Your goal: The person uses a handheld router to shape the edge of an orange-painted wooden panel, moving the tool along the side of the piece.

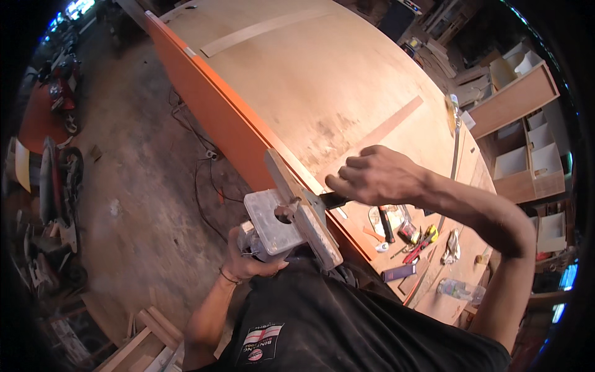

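My left hand (246, 259) is closed around the body of a trim router with a pale square base plate (263, 214), turned so the plate and its round hole face up. A worn wooden bar (319, 235) lies along the plate's right side, notched near the hole. My right hand (375, 177), fingers curled, grips a dark handle (333, 199) whose other end meets the bar; its kind is hard to make out. Just behind both hands, an orange-faced board (211, 111) stands on edge along the left side of the large wooden worktable (297, 80).
On the table's right lie pliers with red handles (421, 245), a hammer (385, 224), a purple box (398, 273) and a plastic bottle (462, 289). A wood strip (392, 124) lies farther back. Cables (198, 142) trail over the floor; cabinets (517, 99) stand right, motorbikes (62, 93) left.
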`<state>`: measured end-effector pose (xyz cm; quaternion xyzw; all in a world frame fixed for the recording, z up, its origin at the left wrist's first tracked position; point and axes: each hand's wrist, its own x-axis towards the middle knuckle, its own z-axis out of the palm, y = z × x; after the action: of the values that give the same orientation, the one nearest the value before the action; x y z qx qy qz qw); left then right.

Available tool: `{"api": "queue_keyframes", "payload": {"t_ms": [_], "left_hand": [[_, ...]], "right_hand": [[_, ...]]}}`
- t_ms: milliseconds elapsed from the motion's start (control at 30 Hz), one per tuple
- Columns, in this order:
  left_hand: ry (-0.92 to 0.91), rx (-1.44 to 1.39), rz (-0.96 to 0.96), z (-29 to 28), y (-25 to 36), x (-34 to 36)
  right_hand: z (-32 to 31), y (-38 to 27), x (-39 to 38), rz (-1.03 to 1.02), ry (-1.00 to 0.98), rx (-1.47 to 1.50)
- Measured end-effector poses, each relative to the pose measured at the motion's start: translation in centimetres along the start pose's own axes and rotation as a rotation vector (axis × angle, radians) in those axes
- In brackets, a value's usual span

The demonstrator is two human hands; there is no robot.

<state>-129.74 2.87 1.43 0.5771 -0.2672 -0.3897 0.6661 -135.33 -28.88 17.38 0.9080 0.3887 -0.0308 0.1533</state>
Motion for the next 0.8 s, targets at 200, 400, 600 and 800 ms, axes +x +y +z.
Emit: {"api": "queue_keyframes", "payload": {"t_ms": [200, 400, 600, 800], "left_hand": [[0.007, 0.034, 0.159, 0.2, 0.1, -0.4], [0.079, 0.059, 0.112, 1.3, -0.3, -0.5], [0.05, 0.022, 0.015, 1.0, -1.1, -0.7], [0.139, 0.229, 0.347, 1.2, -1.9, -0.4]], "right_hand": [[1.0, -1.5, -1.9, 0.716, 0.282, 1.085], [3.0, -4.2, -1.1, 0.825, 0.268, 1.176], [4.5, -4.7, -1.7, 0.829, 0.423, 1.32], [4.2, -3.9, -3.5, 0.68, 0.517, 1.504]]}}
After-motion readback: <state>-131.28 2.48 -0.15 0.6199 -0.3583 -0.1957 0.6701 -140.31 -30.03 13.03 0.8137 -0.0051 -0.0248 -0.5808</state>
